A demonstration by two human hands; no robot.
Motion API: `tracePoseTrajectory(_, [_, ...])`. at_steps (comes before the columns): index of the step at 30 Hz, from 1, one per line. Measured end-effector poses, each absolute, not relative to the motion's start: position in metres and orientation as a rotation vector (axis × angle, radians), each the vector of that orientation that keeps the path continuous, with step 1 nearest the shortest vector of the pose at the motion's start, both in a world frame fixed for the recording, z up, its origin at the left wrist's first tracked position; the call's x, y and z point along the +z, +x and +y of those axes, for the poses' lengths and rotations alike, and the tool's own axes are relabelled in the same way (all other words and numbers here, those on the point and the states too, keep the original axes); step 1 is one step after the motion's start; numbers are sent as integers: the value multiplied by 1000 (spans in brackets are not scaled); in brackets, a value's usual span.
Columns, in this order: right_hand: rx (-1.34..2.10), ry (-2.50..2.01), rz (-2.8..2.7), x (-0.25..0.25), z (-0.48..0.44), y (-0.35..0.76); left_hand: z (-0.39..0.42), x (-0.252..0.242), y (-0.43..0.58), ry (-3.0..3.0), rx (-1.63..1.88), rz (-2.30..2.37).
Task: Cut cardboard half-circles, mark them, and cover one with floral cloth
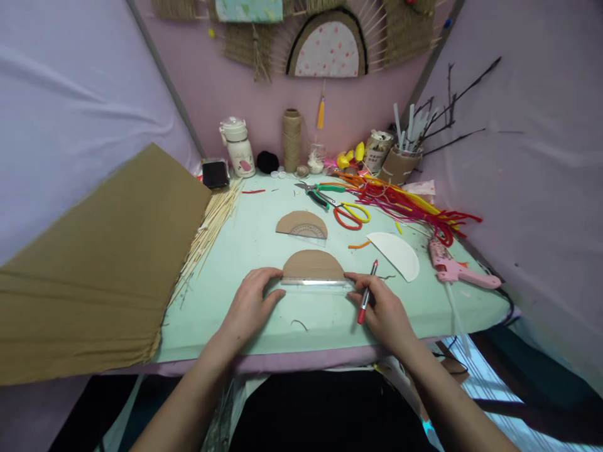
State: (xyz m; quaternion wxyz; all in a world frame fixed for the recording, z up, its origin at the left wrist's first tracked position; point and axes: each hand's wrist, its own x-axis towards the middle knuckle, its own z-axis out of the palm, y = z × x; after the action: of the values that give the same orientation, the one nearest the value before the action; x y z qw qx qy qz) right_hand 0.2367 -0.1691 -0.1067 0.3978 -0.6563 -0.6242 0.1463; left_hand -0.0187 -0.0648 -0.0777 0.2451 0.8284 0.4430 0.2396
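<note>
A half-round piece of cardboard (313, 262) lies flat on the table with its straight edge toward me. Along that edge rests a clear ruler (315, 283). My left hand (252, 301) grips the ruler's left end between thumb and fingertips, beside the cardboard's corner. At the other end, my right hand (384, 307) has its fingertips on the ruler and also holds a red-and-silver pen (367, 293) between its fingers. Farther back, a second cardboard half-circle (292, 223) has a clear protractor (307, 232) lying on it. A white half-round piece (398, 254) lies to the right.
Scissors (351, 213) and green-handled pliers (316, 196) lie behind. A pink glue gun (459, 271) and red pipe cleaners (400, 204) are on the right. Thin sticks (207, 232) and a large cardboard sheet (103, 263) cover the left. A bottle (239, 147) and twine spool (292, 141) stand behind.
</note>
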Motion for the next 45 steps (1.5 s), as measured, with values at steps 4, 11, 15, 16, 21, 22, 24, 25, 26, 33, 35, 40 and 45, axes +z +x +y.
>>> tracePoseTrajectory(4, [348, -1669, -1594, -108, -169, 237, -68, -81, -15, 2215, 683, 1261])
tracePoseTrajectory(11, [498, -1698, -1520, -105, -168, 249, -77, -88, -15, 2352, 738, 1230])
tracePoseTrajectory(15, [516, -1713, -1556, -100, -165, 255, -99, -83, 1, 2542, 845, 1191])
tracePoseTrajectory(16, [517, -1710, -1568, -99, -165, 257, -107, -81, 9, 2601, 842, 1131])
tracePoseTrajectory(21, [529, -1684, -1580, -100, -164, 259, -133, -82, 53, 2829, 557, 897])
tracePoseTrajectory(22, [532, -1679, -1579, -101, -164, 259, -134, -84, 59, 2845, 505, 909])
tracePoseTrajectory(24, [528, -1670, -1583, -102, -165, 258, -133, -89, 67, 2851, 440, 968])
tracePoseTrajectory(25, [521, -1665, -1587, -103, -165, 258, -133, -91, 69, 2842, 421, 1003])
tracePoseTrajectory(26, [511, -1662, -1593, -103, -165, 258, -132, -92, 69, 2831, 412, 1030])
tracePoseTrajectory(33, [448, -1657, -1648, -104, -165, 257, -129, -90, 67, 2799, 395, 1043])
tracePoseTrajectory(35, [443, -1661, -1660, -106, -165, 257, -127, -90, 67, 2793, 399, 1058])
tracePoseTrajectory(40, [459, -1652, -1681, -104, -165, 258, -122, -92, 66, 2785, 385, 1053])
tracePoseTrajectory(45, [460, -1643, -1654, -85, -157, 260, -120, -92, 66, 2799, 388, 1045])
